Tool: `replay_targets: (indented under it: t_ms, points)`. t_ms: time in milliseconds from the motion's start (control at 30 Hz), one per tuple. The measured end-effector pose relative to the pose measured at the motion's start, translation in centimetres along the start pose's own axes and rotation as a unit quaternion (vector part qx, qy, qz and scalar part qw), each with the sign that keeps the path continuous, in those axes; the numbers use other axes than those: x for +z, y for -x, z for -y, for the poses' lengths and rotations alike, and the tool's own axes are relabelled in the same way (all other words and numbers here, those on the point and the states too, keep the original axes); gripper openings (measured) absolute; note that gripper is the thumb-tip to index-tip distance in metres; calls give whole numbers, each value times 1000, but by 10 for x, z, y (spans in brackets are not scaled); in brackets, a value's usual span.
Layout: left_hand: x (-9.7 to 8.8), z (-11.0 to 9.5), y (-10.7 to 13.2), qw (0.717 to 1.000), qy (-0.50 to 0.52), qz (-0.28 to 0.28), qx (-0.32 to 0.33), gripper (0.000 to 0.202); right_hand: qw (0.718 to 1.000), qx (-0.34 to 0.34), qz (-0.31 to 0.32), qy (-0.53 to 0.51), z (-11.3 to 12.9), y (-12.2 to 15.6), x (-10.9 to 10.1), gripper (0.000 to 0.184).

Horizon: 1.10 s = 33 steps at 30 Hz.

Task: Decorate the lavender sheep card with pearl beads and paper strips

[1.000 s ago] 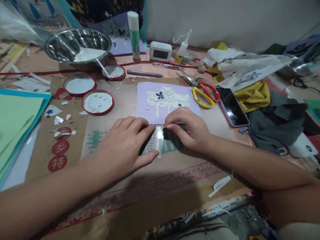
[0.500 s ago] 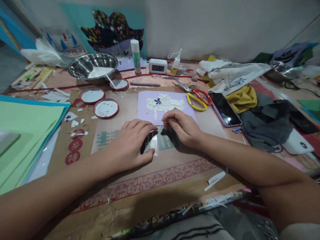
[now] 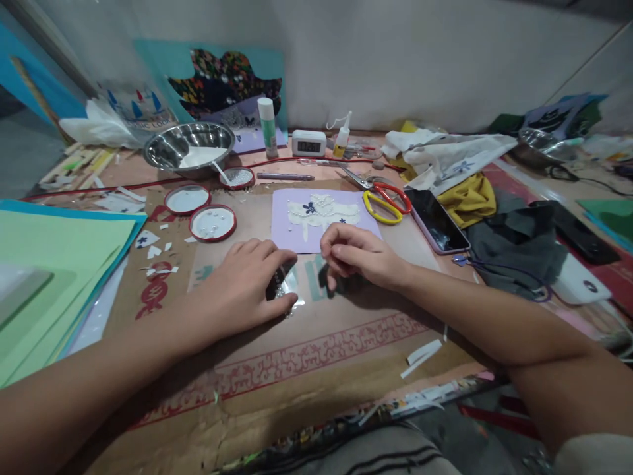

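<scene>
Pearl-bead strip [image 3: 289, 290] under my left hand [image 3: 242, 280], nearer me than the lilac card [image 3: 279, 231]
Head view: my left fingers arch, thumb spread from them; by the card's near edge my right hand [image 3: 366, 257] curls, thumb close to forefinger, though I cannot tell whether it pinches anything; scissors [image 3: 382, 208] lie at the card's right

Before us a plain greyish-white wall [image 3: 376, 66], a thin dark line [image 3: 596, 59] slanting across its right side, our pinkish table [image 3: 291, 167] standing close against it, grey floor [image 3: 22, 145] showing at far left, dim, cool light over all we see
</scene>
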<state>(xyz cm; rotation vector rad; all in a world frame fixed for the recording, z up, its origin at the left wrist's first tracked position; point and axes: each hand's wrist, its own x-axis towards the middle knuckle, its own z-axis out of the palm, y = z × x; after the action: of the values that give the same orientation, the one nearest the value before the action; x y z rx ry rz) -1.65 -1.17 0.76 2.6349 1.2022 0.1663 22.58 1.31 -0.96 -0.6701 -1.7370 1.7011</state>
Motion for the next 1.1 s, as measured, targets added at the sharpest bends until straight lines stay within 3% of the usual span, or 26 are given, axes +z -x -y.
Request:
replay_targets:
  t_ms: [67,167,267,333,400,433,533,567,667,733,867,1000,1100]
  points:
    - [-2,3,0,1000,-5,6,17,46,1000,19,-2,14,1,0,0,8]
    - [-4,7,0,999,-19,9,45,40,996,61,55,-37,3,1,2,9]
    - [-2,12,-2,998,-41,12,55,40,995,64,53,-57,10,3,5,9]
    - [1,17,-3,997,-57,12,59,39,980,104,155,-63,16,5,6,14]
    - [3,22,-3,995,-72,8,69,36,944,152,270,-114,20,7,5,22]
    - [4,24,-2,994,-77,1,74,34,937,158,280,-139,20,8,5,25]
    - [5,30,-1,993,-76,-27,85,27,959,138,203,-141,19,10,5,27]
    - [5,31,-1,993,-73,-33,89,25,958,142,210,-134,19,11,5,28]
    - [3,32,-1,993,-67,-23,96,20,921,184,294,-177,17,13,8,28]
    - [1,32,-1,994,-59,-17,93,18,930,176,256,-199,15,13,9,26]
    - [0,34,-5,997,-22,-17,68,16,985,97,79,-121,9,7,8,15]
    - [-3,32,-7,998,61,-4,15,16,997,65,-19,-42,4,0,7,14]
    - [-11,24,-9,986,163,-33,-29,20,996,60,-58,21,6,-4,9,22]
